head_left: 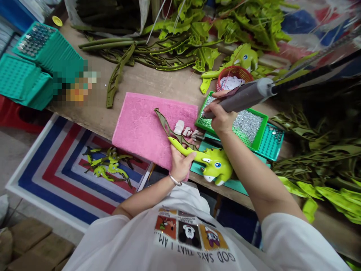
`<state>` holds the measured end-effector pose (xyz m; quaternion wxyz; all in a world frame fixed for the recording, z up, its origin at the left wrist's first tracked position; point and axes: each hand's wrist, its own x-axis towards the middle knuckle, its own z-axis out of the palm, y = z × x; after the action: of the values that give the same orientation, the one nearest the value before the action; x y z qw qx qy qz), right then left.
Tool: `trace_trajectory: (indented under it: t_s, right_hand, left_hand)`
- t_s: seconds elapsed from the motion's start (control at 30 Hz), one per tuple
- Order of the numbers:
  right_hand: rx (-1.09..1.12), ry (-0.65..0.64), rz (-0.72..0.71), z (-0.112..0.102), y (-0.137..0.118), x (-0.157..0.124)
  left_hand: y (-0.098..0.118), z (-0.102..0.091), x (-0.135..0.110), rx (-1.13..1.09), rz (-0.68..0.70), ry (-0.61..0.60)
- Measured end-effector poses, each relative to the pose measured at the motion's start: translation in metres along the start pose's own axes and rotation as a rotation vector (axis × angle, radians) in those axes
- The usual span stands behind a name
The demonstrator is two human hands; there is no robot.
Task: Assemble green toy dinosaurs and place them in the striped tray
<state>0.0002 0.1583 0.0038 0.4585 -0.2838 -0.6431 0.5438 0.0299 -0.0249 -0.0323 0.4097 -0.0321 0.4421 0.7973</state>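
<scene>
Lying across the near edge of the workbench (160, 81), a lime-green dinosaur toy (221, 165) with a blue eye sits in the left hand (180, 162), thumb and fingers clasped around its narrow end. An olive-green plastic strip (163, 122) projects beyond that grip, over a pink towel (141, 120). Fingers of the right hand (221, 116) wrap a grey power screwdriver (248, 96); its tip cannot be made out. Beneath that hand is a green tray (263, 130) of silver screws (248, 122), with a red basket (220, 76) just behind. Stacked teal trays (42, 81) stand far left.
</scene>
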Motion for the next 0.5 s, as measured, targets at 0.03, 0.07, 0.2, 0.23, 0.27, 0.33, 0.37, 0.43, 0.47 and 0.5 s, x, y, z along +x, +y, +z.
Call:
trace_trajectory:
  t_s: [0.03, 0.07, 0.2, 0.23, 0.27, 0.33, 0.37, 0.43, 0.47, 0.5]
  right_hand:
    - [0.001, -0.001, 0.002, 0.000, 0.000, 0.000]
    - [0.003, -0.001, 0.002, -0.001, 0.000, -0.001]
    - [0.008, -0.006, -0.010, -0.001, 0.002, -0.001]
    - [0.005, -0.006, -0.014, -0.001, 0.003, -0.001]
    - [0.001, -0.007, -0.016, -0.001, 0.004, 0.000]
    - [-0.008, -0.009, -0.010, -0.001, 0.007, 0.000]
    - [-0.008, -0.015, -0.004, -0.001, 0.009, 0.000]
    - [0.004, -0.031, 0.000, -0.002, 0.012, 0.000]
    - [0.014, -0.040, -0.006, -0.002, 0.013, 0.000]
    - [0.024, -0.047, -0.017, -0.002, 0.014, 0.000]
  left_hand:
    - [0.000, 0.000, 0.000, -0.001, 0.009, 0.001]
    - [0.000, 0.000, 0.000, 0.000, 0.016, 0.003]
    - [-0.001, -0.001, 0.000, 0.004, 0.029, -0.005]
    - [-0.001, -0.001, 0.000, 0.002, 0.025, -0.013]
    - [-0.001, -0.001, 0.000, -0.001, 0.021, -0.020]
    - [0.000, -0.001, 0.000, 0.000, 0.013, -0.020]
    - [0.000, -0.001, 0.000, 0.003, 0.012, -0.016]
    - [0.000, -0.001, 0.000, 0.012, 0.017, -0.007]
    - [0.000, -0.001, 0.000, 0.015, 0.019, -0.007]
    - [0.000, -0.001, 0.000, 0.016, 0.021, -0.009]
